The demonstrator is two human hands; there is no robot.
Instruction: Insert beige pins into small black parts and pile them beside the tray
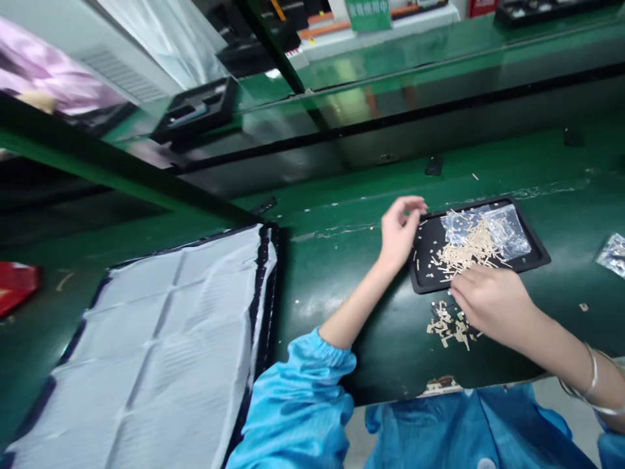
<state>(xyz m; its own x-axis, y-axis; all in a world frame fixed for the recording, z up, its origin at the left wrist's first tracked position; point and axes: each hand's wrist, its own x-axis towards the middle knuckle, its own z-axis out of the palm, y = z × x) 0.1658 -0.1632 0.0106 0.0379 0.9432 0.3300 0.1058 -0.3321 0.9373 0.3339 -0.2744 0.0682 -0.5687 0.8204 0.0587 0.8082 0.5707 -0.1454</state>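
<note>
A shallow black tray (pixel 427 283) lies on the green bench and bears a heap of small tan strips (pixel 471 244) and a clear plastic bag (pixel 512 228). My left hand (pixel 400 231) is at the tray's far left corner, thumb and bent fingertips close together in a pinch; anything between them is too small to make out. Over the tray's front edge, my right hand (pixel 493 299) has its fingers pressed together, their tips hidden or blurred by the strips. A smaller pile of strips and bits (pixel 452 326) lies on the bench just before the tray, beside my right hand.
At left, a large black tray is covered with a white sheet (pixel 195 312). A red container (pixel 17 286) is at the far left edge. Another clear bag (pixel 614 254) lies at right. A green post (pixel 122 176) slants across the bench. Behind are a shelf and a person's pink sleeve (pixel 53 65).
</note>
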